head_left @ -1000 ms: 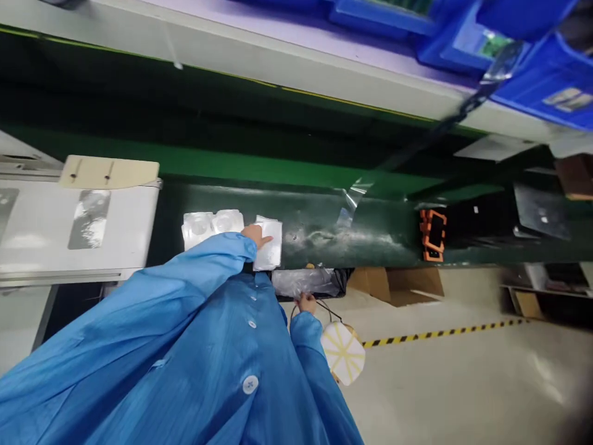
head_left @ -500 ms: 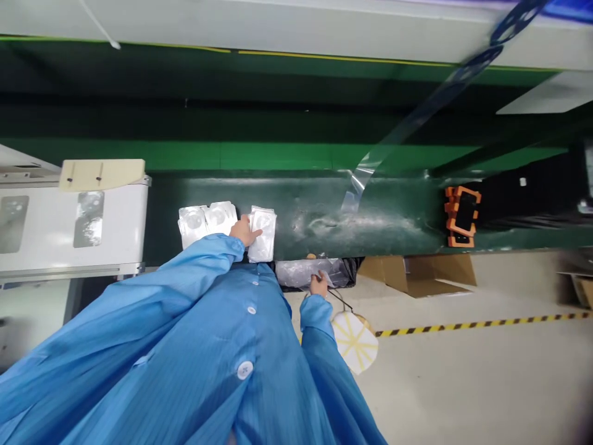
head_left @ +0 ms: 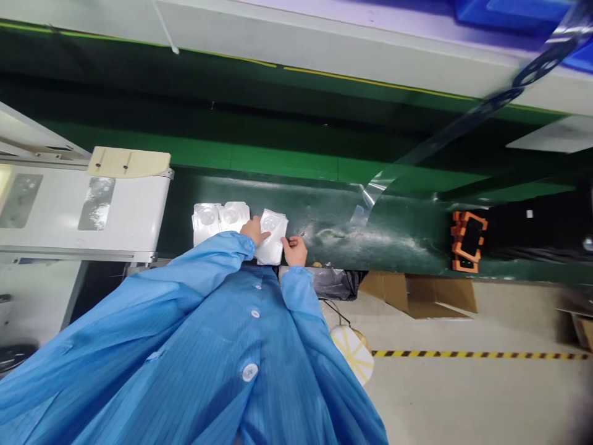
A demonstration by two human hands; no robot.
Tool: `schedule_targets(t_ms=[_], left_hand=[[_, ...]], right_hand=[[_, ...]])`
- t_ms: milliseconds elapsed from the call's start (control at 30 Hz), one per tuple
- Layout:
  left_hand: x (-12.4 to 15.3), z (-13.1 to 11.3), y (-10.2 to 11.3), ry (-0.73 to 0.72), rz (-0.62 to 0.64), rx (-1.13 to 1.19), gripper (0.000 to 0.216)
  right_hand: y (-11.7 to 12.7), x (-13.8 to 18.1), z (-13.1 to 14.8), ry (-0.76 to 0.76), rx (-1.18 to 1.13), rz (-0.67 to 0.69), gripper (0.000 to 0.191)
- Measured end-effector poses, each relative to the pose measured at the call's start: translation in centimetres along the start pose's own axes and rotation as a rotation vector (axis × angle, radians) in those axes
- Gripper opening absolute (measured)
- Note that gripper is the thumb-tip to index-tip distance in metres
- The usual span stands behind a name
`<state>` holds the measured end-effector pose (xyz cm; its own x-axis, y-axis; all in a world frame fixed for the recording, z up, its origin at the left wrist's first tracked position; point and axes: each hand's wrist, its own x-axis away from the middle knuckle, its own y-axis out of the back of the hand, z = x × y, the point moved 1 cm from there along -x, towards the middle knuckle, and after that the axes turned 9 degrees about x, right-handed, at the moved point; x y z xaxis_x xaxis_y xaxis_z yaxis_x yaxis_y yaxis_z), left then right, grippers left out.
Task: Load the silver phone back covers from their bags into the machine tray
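A small stack of silvery flat sheets (head_left: 273, 230), each with a round mark, lies near the front edge of the dark green bench. My left hand (head_left: 254, 230) grips its left edge, with the thumb on top. At its right edge, my right hand (head_left: 295, 250) has its fingers bent and fingertips pinched at the side of the stack. How many sheets it pinches I cannot tell. Left of my left hand lie two more overlapping piles of like silvery sheets, a left pile (head_left: 206, 219) and a right pile (head_left: 234, 216).
A white machine (head_left: 130, 207) with a cream plate stands at the left. Clear film strip (head_left: 377, 188) hangs onto the bench. Orange-framed dark pieces (head_left: 467, 241) sit at the right. Below the front edge are a black-lined bin (head_left: 336, 284), a cardboard box (head_left: 417, 293) and a round stool (head_left: 354, 352).
My right hand has moved from over the bin up to the right edge of the stack. My left hand stays on the stack's left side. The view has shifted and tilted slightly.
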<state>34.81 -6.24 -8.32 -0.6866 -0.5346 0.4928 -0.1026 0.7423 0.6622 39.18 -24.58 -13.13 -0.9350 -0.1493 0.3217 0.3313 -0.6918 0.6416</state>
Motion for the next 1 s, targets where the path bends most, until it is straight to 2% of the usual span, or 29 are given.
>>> schedule_targets(t_ms=[67,167,300,367,433,567,633,700,800,900,1000], left_hand=[[0.1,-0.4,0.1,-0.003,0.01,0.038,0.047],[0.3,-0.6,1.2,-0.044,0.036,0.144,0.034],[1.4,0.3,4.5,-0.115,0.097,0.361,0.02],[2.4,1.3,6.4,-0.121,0.108,0.471,0.021],[3.5,2.5,8.0,-0.07,0.15,0.681,0.029],[5.3,4.2,9.5,0.133,0.34,1.252,0.039],[5.8,4.6,9.8,0.191,0.377,1.386,0.043],[6.1,4.7,10.2,0.203,0.356,1.463,0.044],[6.2,4.8,10.7,0.176,0.309,1.544,0.041],[6.5,5.1,11.1,0.173,0.396,1.574,0.043],[7.5,5.9,11.3,0.202,0.416,1.582,0.046]], right_hand=[[-1.6,-1.1,0.8,-0.042,-0.031,0.037,0.036],[-2.5,-2.0,0.6,-0.048,-0.086,0.095,0.03],[-2.1,-2.2,-0.1,-0.037,-0.098,0.094,0.029],[-1.8,-2.1,0.2,-0.037,-0.087,0.078,0.027],[-1.4,-2.0,0.6,-0.037,-0.066,0.059,0.023],[0.2,-2.2,1.7,-0.015,-0.037,0.045,0.021],[1.4,-2.2,2.5,0.007,-0.042,0.048,0.025],[2.1,-1.7,3.8,0.033,-0.054,0.075,0.03],[1.4,0.6,7.0,0.08,-0.158,0.271,0.037],[-1.0,4.7,11.2,0.117,-0.309,0.584,0.041],[-2.0,7.6,15.2,0.239,-0.194,0.743,0.034]])
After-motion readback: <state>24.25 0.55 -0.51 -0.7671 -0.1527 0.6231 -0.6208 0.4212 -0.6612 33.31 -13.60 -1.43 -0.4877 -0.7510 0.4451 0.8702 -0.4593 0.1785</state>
